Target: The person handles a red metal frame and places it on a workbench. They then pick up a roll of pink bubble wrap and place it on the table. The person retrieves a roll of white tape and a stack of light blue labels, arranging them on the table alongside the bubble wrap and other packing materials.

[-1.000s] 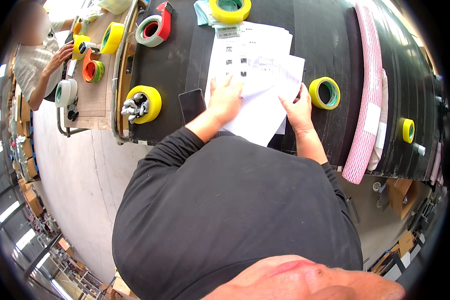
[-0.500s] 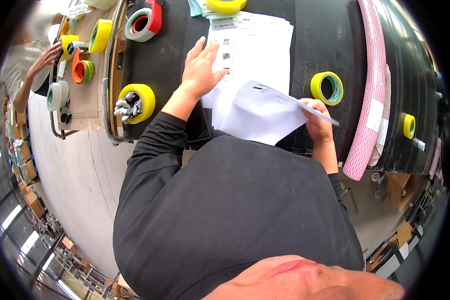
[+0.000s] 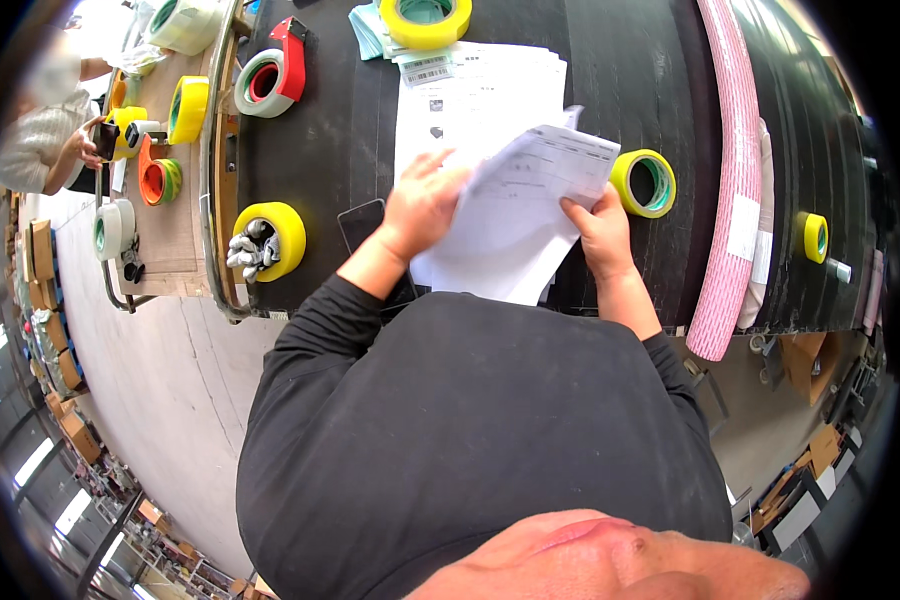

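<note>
Between my hands, printed paper sheets (image 3: 545,165) are raised and curved above a stack of white papers (image 3: 490,90) on the black table. My right hand (image 3: 602,232) pinches their right side between thumb and fingers. At their left edge is my left hand (image 3: 425,205), over the stack; its fingers are smeared by motion, and whether they grip paper is unclear. A dark phone (image 3: 360,222) lies partly hidden beneath my left forearm. At the stack's top left are a labelled plastic packet (image 3: 425,68) and a yellow tape roll (image 3: 425,28).
A tape roll (image 3: 645,184) lies right of the papers, beyond it a long pink-patterned roll (image 3: 735,180). On the left are a red tape dispenser (image 3: 290,60) and a yellow tape roll (image 3: 290,240) with grey gloves (image 3: 254,250) in it. Another person (image 3: 45,140) stands at the side table.
My left hand has drawn down and right, from flat on the stack to the raised sheets. My right hand has shifted slightly left, and the sheets now show printing. The other person now holds something dark.
</note>
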{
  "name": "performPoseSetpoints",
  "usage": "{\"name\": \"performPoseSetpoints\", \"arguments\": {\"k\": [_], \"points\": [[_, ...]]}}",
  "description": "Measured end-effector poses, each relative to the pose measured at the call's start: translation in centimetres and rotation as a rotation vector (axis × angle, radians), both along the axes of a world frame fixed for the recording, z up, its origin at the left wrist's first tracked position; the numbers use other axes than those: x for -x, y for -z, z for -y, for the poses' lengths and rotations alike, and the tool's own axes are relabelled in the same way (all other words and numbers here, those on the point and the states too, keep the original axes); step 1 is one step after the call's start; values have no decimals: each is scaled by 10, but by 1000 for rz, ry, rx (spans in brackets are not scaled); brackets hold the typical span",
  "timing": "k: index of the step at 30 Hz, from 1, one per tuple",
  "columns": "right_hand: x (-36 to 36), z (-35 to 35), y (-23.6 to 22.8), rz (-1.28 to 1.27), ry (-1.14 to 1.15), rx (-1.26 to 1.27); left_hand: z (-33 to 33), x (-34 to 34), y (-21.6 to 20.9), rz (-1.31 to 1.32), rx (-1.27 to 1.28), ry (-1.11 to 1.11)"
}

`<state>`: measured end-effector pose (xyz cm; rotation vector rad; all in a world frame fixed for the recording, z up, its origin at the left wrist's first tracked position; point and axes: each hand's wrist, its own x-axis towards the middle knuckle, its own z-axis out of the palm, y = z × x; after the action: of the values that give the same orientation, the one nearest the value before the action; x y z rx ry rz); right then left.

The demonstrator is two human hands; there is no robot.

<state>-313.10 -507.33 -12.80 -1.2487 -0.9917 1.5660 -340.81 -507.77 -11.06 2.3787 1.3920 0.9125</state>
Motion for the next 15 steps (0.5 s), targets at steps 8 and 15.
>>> {"name": "performPoseSetpoints", "arguments": {"k": [8,15], "points": [[-26,11,14,-219,37,2,46,-24,-15,413,-104,335],[-4,-4,-9,33,-32,107,32,6,-11,977,315,19]]}}
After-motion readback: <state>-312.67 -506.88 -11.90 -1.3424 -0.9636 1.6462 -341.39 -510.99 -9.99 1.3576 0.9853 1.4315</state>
